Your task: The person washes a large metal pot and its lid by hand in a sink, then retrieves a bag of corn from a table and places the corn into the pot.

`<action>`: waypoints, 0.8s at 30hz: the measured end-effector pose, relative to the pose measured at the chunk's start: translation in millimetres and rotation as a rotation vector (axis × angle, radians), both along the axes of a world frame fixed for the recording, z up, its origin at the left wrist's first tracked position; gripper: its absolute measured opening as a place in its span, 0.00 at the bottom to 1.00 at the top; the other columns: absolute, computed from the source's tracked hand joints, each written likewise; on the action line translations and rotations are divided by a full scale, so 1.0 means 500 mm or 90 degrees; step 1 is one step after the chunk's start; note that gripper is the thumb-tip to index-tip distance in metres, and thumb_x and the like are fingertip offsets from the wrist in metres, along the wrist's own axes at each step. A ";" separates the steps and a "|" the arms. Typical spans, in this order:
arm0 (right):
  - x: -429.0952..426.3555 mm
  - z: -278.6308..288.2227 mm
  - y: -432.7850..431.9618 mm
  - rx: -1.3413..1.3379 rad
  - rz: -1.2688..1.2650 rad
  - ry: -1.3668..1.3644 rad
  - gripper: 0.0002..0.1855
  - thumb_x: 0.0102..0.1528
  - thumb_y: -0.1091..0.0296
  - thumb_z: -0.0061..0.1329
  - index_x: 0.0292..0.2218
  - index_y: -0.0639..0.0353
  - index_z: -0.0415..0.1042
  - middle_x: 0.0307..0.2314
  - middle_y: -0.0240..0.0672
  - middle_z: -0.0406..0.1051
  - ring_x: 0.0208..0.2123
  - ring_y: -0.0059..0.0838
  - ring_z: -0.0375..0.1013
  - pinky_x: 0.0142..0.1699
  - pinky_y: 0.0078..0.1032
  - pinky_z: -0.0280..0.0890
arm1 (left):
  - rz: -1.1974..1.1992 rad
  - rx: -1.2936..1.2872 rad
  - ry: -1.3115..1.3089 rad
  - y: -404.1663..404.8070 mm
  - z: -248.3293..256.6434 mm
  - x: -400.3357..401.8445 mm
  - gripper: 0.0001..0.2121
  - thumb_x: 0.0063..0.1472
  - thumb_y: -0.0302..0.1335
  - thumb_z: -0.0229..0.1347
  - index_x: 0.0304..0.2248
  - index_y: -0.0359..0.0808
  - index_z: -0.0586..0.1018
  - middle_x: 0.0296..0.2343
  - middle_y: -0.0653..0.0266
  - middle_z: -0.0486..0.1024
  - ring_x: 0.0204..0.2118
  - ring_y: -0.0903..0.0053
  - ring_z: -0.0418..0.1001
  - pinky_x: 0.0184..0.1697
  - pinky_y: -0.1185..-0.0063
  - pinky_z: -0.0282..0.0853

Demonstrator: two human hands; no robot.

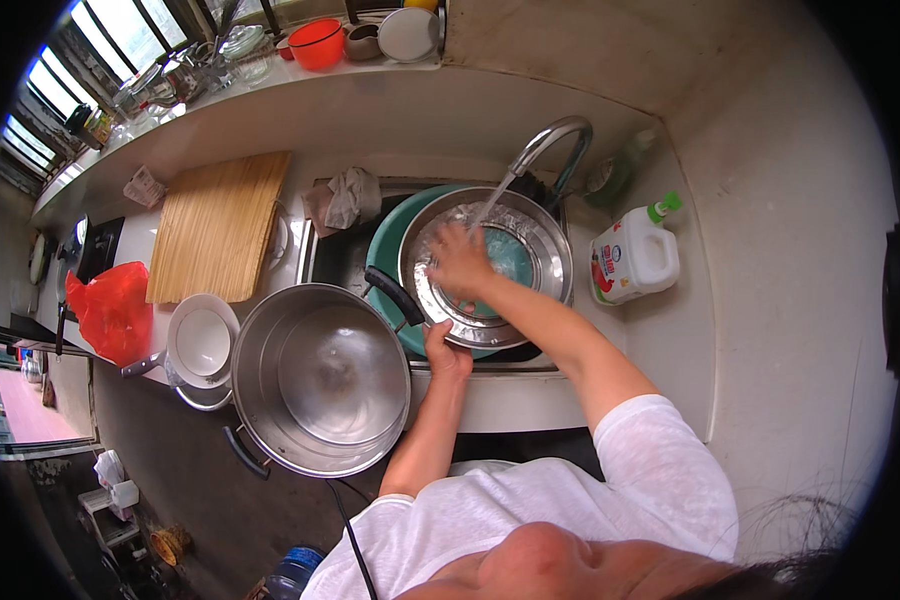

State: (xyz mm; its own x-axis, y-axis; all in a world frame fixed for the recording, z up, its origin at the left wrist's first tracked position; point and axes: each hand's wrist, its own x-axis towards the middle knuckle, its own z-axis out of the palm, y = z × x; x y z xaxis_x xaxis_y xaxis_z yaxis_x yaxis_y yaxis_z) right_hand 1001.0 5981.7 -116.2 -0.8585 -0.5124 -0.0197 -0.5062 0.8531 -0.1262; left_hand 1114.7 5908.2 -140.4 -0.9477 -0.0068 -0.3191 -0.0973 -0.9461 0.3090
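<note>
Water runs from the curved metal faucet (547,139) onto a round, wide-rimmed steel pot lid or steamer piece (551,232). Teal shows through its middle; whether that part is glass or an opening, I cannot tell. My left hand (448,356) grips its near rim, thumb on top and fingers mostly hidden below. My right hand (459,262) lies against its wet inner surface with fingers spread, beside the stream. Beneath the piece is a teal plastic basin (381,251) in the sink. A large steel pot (330,375) with black handles stands left of my left hand.
Left of the sink are a damp cloth (354,199), a wooden cutting board (221,225), white bowls (202,341) and a red plastic bag (112,311). A white jug with a green pump (637,255) stands right. Glassware and an orange-red bowl (316,45) line the windowsill.
</note>
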 end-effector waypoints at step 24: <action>0.079 0.101 0.131 -0.960 -0.210 -0.393 0.13 0.57 0.62 0.35 0.32 0.62 0.65 0.27 0.29 0.67 0.29 0.15 0.63 0.32 0.19 0.59 | 0.055 -0.931 0.021 0.068 0.164 -0.122 0.28 0.53 0.34 0.48 0.51 0.30 0.57 0.50 0.42 0.49 0.53 0.55 0.48 0.54 0.70 0.45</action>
State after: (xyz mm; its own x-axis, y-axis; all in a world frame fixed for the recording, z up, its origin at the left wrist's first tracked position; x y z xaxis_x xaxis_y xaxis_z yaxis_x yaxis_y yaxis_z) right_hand 1040.4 6047.0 -65.9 -0.9785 -0.1962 -0.0639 0.0962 -0.1602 -0.9824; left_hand 1053.7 5942.0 -58.5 -0.9344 -0.3537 0.0435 -0.0316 0.2038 0.9785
